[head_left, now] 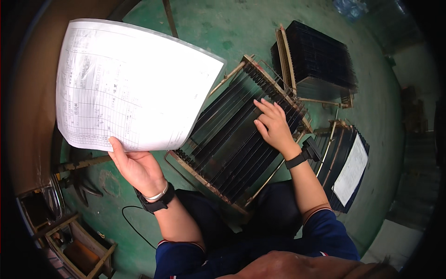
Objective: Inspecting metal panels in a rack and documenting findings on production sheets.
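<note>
My left hand (139, 171) pinches the lower edge of a large white printed sheet (144, 88) in a clear plastic sleeve, thumb on top and fingers beneath. The sheet is raised at the left and bows a little. In front of me stands a metal rack (186, 165) holding several dark flat panels (232, 135) set side by side in slots. Over the rack's far right part hovers my right hand (275, 123), fingers spread, holding nothing. Its fingertips are at the panels' upper edges; whether they touch cannot be made out.
A second rack of dark panels (320, 56) stands at the far right. Nearer on the right, a white sheet (350, 171) lies on another panel rack (325, 149). A wooden box frame (100, 253) sits at the lower left, and a thin black cable (124, 218) runs over the green floor.
</note>
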`<state>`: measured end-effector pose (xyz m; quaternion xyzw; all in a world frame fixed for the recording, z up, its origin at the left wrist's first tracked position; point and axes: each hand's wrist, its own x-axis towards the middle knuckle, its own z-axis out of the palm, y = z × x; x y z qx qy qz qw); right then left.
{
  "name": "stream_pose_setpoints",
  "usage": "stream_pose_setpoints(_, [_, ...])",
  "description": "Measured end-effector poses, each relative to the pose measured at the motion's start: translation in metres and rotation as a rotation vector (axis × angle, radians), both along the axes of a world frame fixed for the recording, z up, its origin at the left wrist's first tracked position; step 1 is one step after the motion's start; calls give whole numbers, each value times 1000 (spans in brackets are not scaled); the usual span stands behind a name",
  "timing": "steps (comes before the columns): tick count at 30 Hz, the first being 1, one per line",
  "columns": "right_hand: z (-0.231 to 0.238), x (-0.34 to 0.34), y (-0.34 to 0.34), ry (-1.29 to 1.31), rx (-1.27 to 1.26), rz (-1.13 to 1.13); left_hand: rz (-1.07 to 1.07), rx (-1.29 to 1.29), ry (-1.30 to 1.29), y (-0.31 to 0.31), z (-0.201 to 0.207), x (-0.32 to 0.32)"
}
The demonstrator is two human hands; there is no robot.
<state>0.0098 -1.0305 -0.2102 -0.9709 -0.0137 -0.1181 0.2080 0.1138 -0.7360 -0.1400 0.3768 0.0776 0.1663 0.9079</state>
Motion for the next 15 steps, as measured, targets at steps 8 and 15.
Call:
stream_pose_setpoints(8, [-2,11,5,-70,-61,-120,32,63,-10,0,4,4])
stream_pose_setpoints(15, [-5,29,18,-68,-186,-174,0,133,-21,-2,1,8])
